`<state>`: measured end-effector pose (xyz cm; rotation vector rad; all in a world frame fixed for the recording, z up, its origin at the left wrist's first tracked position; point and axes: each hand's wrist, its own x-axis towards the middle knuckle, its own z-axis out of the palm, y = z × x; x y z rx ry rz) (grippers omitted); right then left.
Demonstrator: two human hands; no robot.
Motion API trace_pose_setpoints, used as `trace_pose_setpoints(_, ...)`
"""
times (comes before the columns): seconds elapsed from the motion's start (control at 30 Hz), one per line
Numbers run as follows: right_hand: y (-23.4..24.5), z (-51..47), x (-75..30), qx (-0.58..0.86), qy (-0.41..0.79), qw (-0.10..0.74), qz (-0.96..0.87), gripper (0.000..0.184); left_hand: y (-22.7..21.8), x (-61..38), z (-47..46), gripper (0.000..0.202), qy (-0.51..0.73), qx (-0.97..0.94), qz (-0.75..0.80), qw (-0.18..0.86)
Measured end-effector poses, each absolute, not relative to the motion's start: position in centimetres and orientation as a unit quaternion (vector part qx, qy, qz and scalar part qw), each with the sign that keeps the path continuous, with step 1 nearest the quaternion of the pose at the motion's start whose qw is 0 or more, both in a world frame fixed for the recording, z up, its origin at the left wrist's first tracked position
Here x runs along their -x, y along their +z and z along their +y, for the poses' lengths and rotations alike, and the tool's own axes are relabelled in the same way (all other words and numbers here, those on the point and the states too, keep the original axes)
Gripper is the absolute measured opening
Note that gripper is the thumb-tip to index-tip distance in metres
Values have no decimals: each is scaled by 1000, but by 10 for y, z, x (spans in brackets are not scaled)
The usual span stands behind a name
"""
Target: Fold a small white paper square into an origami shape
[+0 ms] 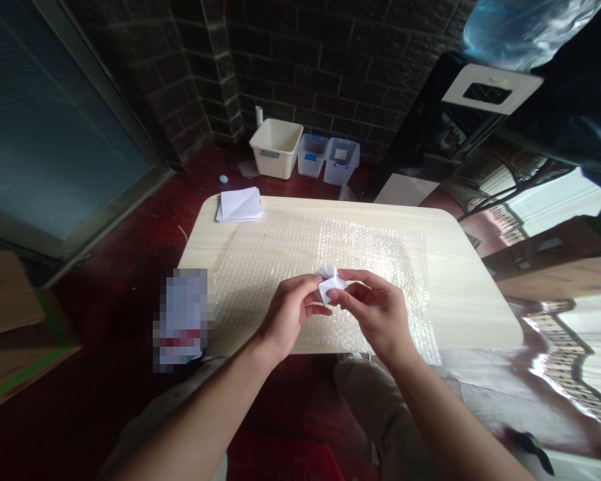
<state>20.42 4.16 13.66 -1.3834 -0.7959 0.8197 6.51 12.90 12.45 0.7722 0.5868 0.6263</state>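
Observation:
A small folded white paper piece (329, 283) is held between both of my hands, just above a sheet of bubble wrap (280, 260) spread over a light wooden table (461, 280). My left hand (290, 314) pinches the paper's left side with thumb and fingers closed. From the right, my right hand (375, 310) grips it with curled fingers. Part of the paper is hidden behind my fingers.
A stack of white paper sheets (239, 204) lies at the table's far left corner. A cream basket (276, 147) and two clear plastic bins (329, 159) stand on the floor by the brick wall. Cardboard (10, 321) lies at left. A blurred-out patch (181, 319) sits at the table's left edge.

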Motion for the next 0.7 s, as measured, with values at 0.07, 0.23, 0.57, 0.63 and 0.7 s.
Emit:
trace_pose_setpoints(0.07,139,43,-205,602,374,631,-315,44,124,-64,129,29,300,-369,260,841)
trace_pose_setpoints(0.23,143,44,-206,592,380,642,-305,33,124,-62,130,26,278,-432,246,822)
trace_pose_setpoints(0.57,134,40,-208,628,258,612,-405,19,123,-67,128,27,292,-453,278,795)
trace_pose_setpoints(0.63,133,39,-206,648,232,581,-434,15,121,-68,127,27,297,-459,277,790)
trace_pose_setpoints(0.7,132,39,-206,662,211,563,-449,13,119,-67,127,26,303,-467,278,783)
